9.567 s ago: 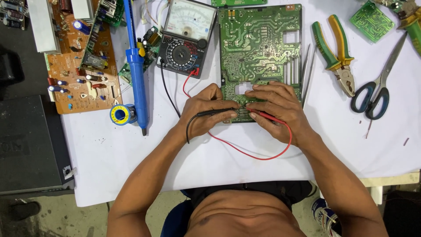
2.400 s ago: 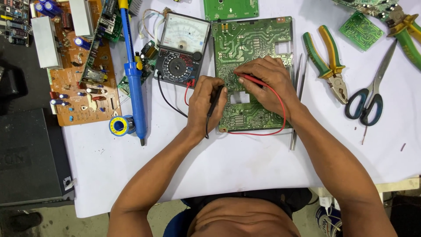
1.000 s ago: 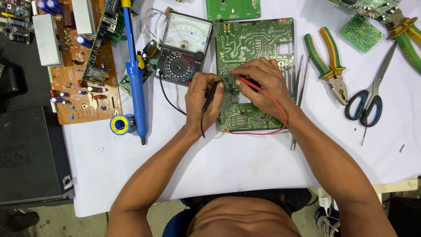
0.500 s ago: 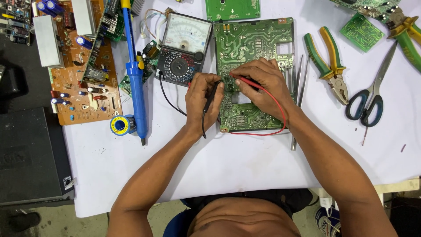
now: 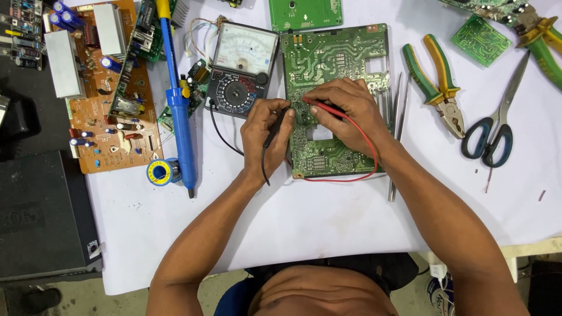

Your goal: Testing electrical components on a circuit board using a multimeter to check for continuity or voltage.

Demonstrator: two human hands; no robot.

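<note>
Left hand [image 5: 266, 133] grips black probe [image 5: 274, 127], right hand [image 5: 345, 111] pinches red probe [image 5: 325, 107]; both tips unmoved since half a second ago on green circuit board [image 5: 336, 58], mid-bench.

Left hand [image 5: 266, 131] pinches black probe [image 5: 274, 129] at green circuit board [image 5: 335, 70] edge; right hand [image 5: 345, 114] presses red probe [image 5: 325, 109] onto board; analog multimeter [image 5: 241, 69] just beside; pliers [image 5: 438, 88], scissors [image 5: 494, 126] further right.

Pale analog meter dial [image 5: 244, 48] above left hand [image 5: 266, 136]
</note>
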